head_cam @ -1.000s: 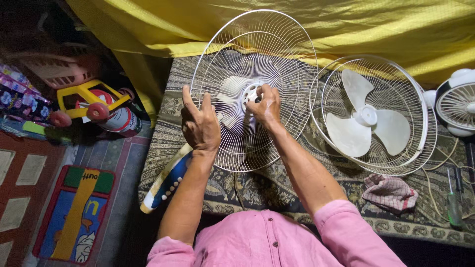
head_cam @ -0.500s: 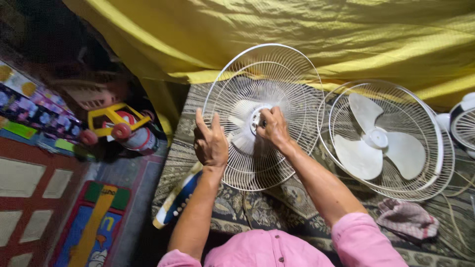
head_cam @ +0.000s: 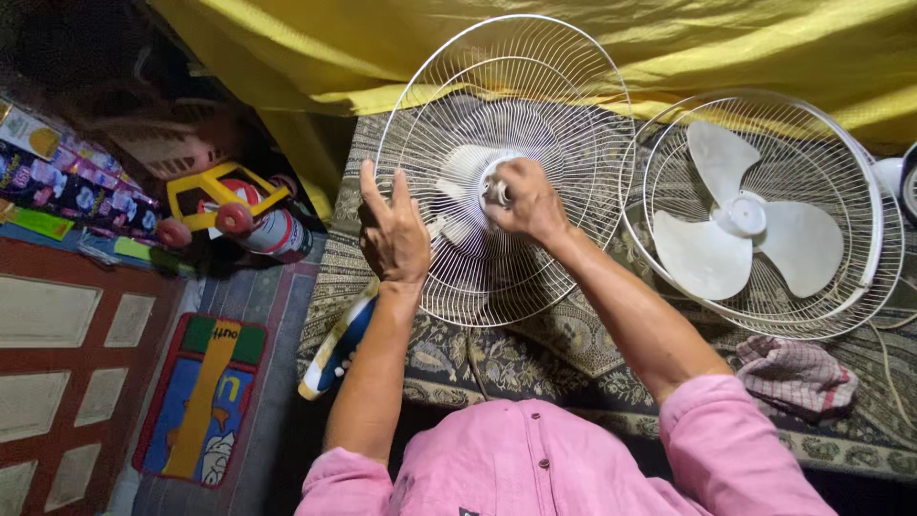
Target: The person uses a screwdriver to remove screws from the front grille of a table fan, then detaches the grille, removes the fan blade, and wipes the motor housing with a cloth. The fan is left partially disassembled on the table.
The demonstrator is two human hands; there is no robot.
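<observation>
The right hand (head_cam: 523,199) is curled tight on the white hub (head_cam: 497,191) at the centre of the wire fan guard (head_cam: 506,162), fingers closed around it. The guard stands tilted on the patterned cloth (head_cam: 573,354), just in front of the yellow drape (head_cam: 573,48). The left hand (head_cam: 394,234) grips the guard's left rim, two fingers sticking straight up, the rest hooked on the wires. Beside it to the right lies a second guard (head_cam: 764,210) with a white three-blade fan (head_cam: 740,225) resting in it. A checked rag (head_cam: 798,375) sits near the cloth's edge.
</observation>
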